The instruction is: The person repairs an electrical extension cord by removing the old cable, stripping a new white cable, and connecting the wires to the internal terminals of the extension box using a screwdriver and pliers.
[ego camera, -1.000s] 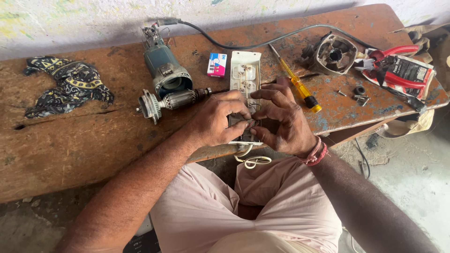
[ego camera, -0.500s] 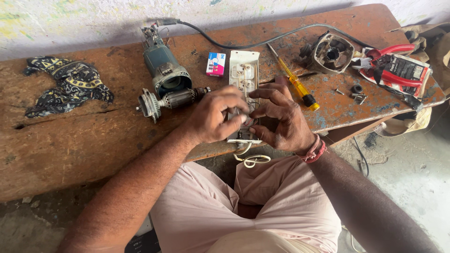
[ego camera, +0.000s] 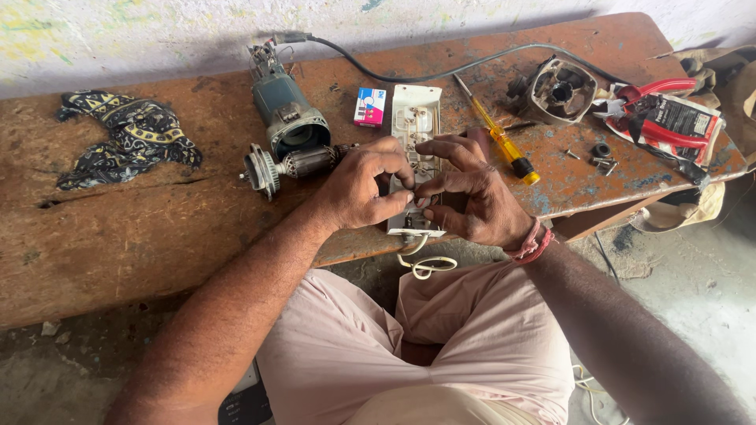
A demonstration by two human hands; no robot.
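On the bench, left hand (ego camera: 364,187) and right hand (ego camera: 471,195) still pinch the white switchboard (ego camera: 415,126).

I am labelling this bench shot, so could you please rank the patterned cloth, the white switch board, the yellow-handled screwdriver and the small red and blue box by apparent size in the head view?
1. patterned cloth
2. white switch board, partly under the hands
3. yellow-handled screwdriver
4. small red and blue box
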